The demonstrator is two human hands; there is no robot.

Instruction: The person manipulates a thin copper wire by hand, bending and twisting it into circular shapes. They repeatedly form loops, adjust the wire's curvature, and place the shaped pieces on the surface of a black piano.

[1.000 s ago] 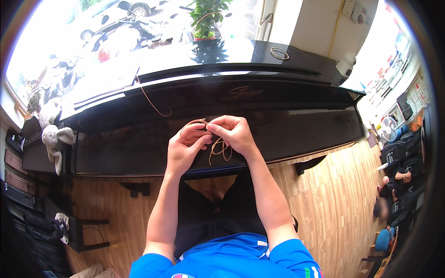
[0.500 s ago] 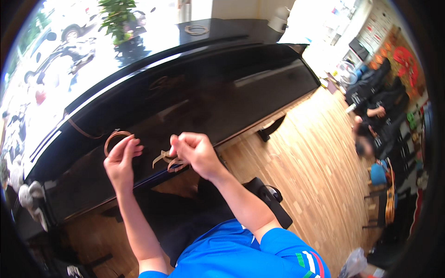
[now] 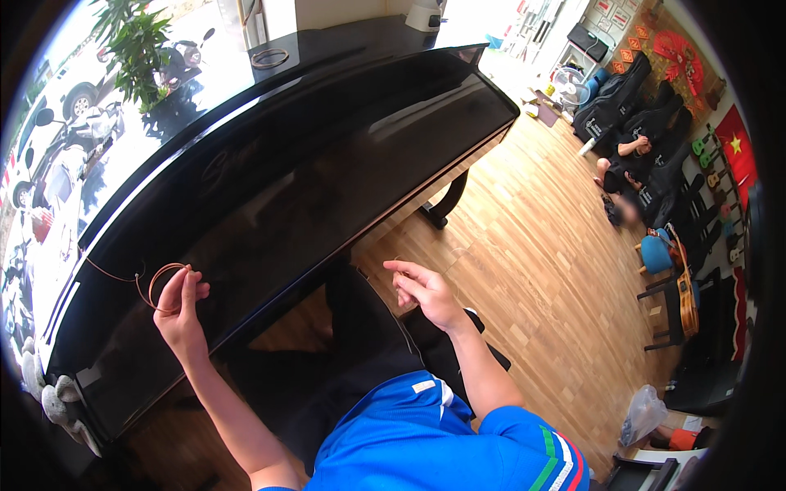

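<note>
My left hand point(image 3: 182, 309) pinches a coiled copper-coloured string point(image 3: 155, 282) between thumb and fingertips, above the left part of a black piano's closed lid point(image 3: 327, 188). One loose end of the string trails off to the left. Past the piano's front edge, over the floor, is my right hand point(image 3: 426, 296). Its index finger points left and its other fingers curl in. Something thin and brownish shows at those fingers, too small to name. A thin dark line point(image 3: 407, 337) runs down across my dark clothing below it.
A ring-shaped coil point(image 3: 270, 58) and a white device point(image 3: 423, 15) lie on the piano top. Grey plush toys point(image 3: 61, 401) sit at its left end. To the right are black instrument bags point(image 3: 610, 106), a seated person point(image 3: 634, 155), a blue stool point(image 3: 655, 252) and a guitar point(image 3: 686, 303).
My hands have moved apart, the right one away from the piano to the right. The pale curled strip by my right hand no longer shows. The view has shifted.
</note>
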